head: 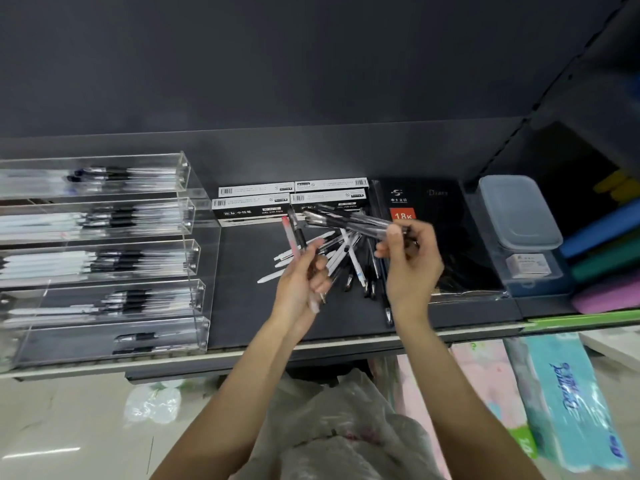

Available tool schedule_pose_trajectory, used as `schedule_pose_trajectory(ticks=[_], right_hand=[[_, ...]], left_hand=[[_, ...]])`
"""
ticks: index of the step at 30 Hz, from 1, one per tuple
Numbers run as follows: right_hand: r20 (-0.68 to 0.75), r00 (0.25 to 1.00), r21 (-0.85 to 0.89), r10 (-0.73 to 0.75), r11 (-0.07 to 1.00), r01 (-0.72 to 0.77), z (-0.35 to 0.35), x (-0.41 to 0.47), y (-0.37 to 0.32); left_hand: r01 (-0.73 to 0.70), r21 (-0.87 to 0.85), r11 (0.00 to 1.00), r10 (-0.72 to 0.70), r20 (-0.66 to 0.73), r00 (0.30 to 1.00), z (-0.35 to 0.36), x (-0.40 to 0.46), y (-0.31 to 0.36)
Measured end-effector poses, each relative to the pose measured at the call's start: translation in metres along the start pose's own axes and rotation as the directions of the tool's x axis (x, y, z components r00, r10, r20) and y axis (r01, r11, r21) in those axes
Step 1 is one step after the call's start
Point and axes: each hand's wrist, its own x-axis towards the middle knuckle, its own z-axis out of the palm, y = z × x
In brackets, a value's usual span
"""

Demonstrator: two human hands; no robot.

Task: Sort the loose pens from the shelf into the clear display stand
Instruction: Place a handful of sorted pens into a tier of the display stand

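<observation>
A heap of loose pens [349,258], white and black-gripped, lies on the dark shelf [249,306] in the middle. My left hand [301,275] is shut on a pink pen and a black-gripped pen [293,237], held upright just left of the heap. My right hand [412,261] grips a bundle of clear black-gripped pens [346,220] above the heap, pointing left. The clear display stand [194,216] with several tiers sits at the left, each tier holding pens.
Gel pen boxes [256,206] stand behind the heap. A black diary [436,216] lies to the right, then a clear lidded box [519,213] and coloured folders [609,251]. Plastic bags [346,427] and tissue packs [568,403] lie below the shelf edge.
</observation>
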Motion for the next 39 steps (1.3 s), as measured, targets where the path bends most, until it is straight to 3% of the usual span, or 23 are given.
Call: schedule_pose_trajectory(ticks=[2,4,8,11,13,17,20,22,26,30,39], right_hand=[[-0.036,0.996,-0.039,-0.080,0.996,0.078,0.004,-0.014,0.003],[0.020,0.973,-0.155,-0.229,0.961,0.229,0.004,-0.023,0.006],[0.220,0.832,-0.269,-0.509,0.788,0.553,0.003,-0.032,0.015],[0.296,0.787,-0.256,-0.541,0.749,0.611,0.000,-0.041,0.022],[0.301,0.830,-0.241,-0.469,0.805,0.542,-0.003,-0.048,0.026],[0.312,0.942,-0.188,-0.125,0.964,0.190,-0.002,-0.055,0.024],[0.422,0.907,-0.262,0.005,0.958,0.116,0.002,-0.051,0.022],[0.417,0.905,-0.332,0.083,0.941,0.067,0.001,-0.050,0.021],[0.381,0.871,-0.249,0.309,0.942,-0.225,0.000,-0.052,0.013],[0.393,0.875,-0.259,0.283,0.947,-0.190,0.006,-0.054,0.014],[0.468,0.747,-0.128,0.472,0.872,-0.472,-0.030,-0.039,0.017]], left_hand=[[-0.013,0.016,1.000,0.014,-0.005,1.000,0.011,-0.001,-0.001],[0.010,0.010,1.000,-0.010,-0.005,1.000,0.018,0.000,-0.002],[0.065,0.005,0.998,-0.065,0.028,0.997,0.023,0.000,-0.006],[0.101,-0.111,0.989,-0.092,0.079,0.993,0.023,0.003,-0.004],[0.096,-0.142,0.985,-0.084,0.087,0.993,0.022,0.004,-0.001],[0.044,-0.070,0.997,-0.040,0.055,0.998,0.018,0.004,-0.001],[0.017,-0.156,0.988,-0.011,0.036,0.999,0.014,0.008,-0.002],[-0.028,-0.232,0.972,0.031,0.010,0.999,0.012,0.011,-0.001],[-0.129,-0.264,0.956,0.129,-0.020,0.991,0.013,0.013,0.002],[-0.126,-0.193,0.973,0.127,-0.006,0.992,0.014,0.014,-0.006],[-0.087,-0.289,0.953,0.099,0.026,0.995,0.004,0.019,0.007]])
